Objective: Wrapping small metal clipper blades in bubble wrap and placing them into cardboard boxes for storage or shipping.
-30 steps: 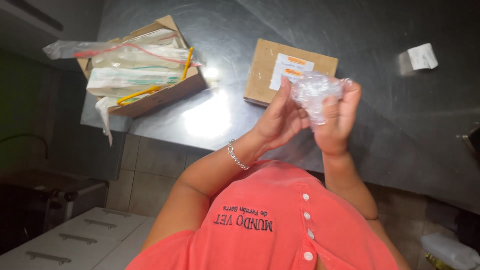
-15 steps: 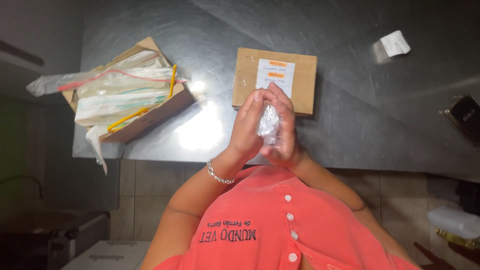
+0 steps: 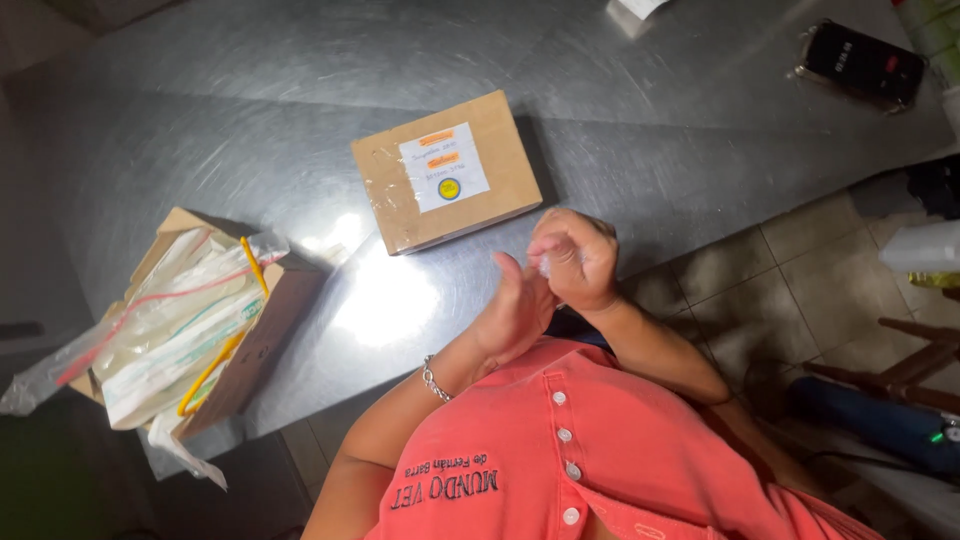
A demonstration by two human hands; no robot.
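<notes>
My right hand (image 3: 580,258) is curled into a fist around a crumpled bit of clear plastic wrap (image 3: 546,267), which only just shows between the fingers. My left hand (image 3: 515,312), with a bracelet at the wrist, presses against that fist from the left, thumb raised. Both hands hover over the near edge of the steel table (image 3: 300,110), above my coral shirt. Just beyond them a closed cardboard box (image 3: 505,150) with a white label lies flat on the table.
An open carton (image 3: 265,330) stuffed with plastic bags and yellow ties sits at the table's left edge. A black device (image 3: 865,65) lies at the far right, with a white paper scrap (image 3: 640,8) at the top. Tiled floor and a white bottle (image 3: 920,248) are to the right.
The clear wrap, held up loosely between both hands a second ago, is now squeezed small inside my closed hands. The hands have dropped lower, toward my chest.
</notes>
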